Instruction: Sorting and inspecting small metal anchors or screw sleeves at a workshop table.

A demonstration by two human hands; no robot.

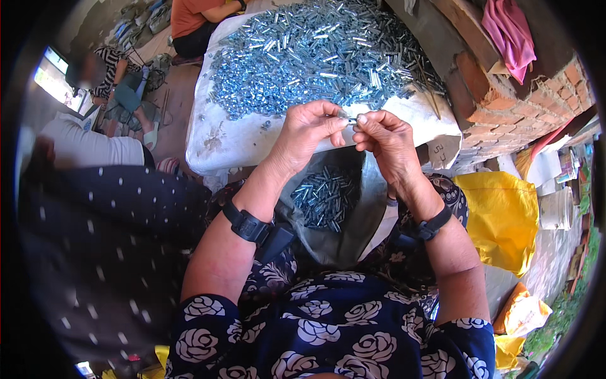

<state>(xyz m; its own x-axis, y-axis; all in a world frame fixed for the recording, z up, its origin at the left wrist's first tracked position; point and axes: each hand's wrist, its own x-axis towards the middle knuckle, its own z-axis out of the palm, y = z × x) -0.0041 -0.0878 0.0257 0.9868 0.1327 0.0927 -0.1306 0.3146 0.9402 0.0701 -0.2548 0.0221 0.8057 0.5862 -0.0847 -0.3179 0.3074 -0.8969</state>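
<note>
Both hands meet over the near edge of a white-covered table (208, 142). My left hand (310, 129) pinches one end of a small dark metal pin (352, 120) between thumb and forefinger. My right hand (386, 136) is closed on its other end, with the fingertips of the two hands almost touching. The fingers hide most of the pin, so its exact shape cannot be made out. Just beyond lies a wide heap of shiny metal pins (334, 47), with small nut-like pieces (243, 88) at its left. Below my hands, an open grey bag (344, 246) holds more metal pins (324, 196).
A brick wall (505, 117) with a pink cloth (509, 35) stands at the right. Nearer are a yellow sack (499, 215) and a white bucket (555, 208). One person in orange (189, 22) sits beyond the table; others sit at the left, one in dotted dark cloth (113, 252) close by.
</note>
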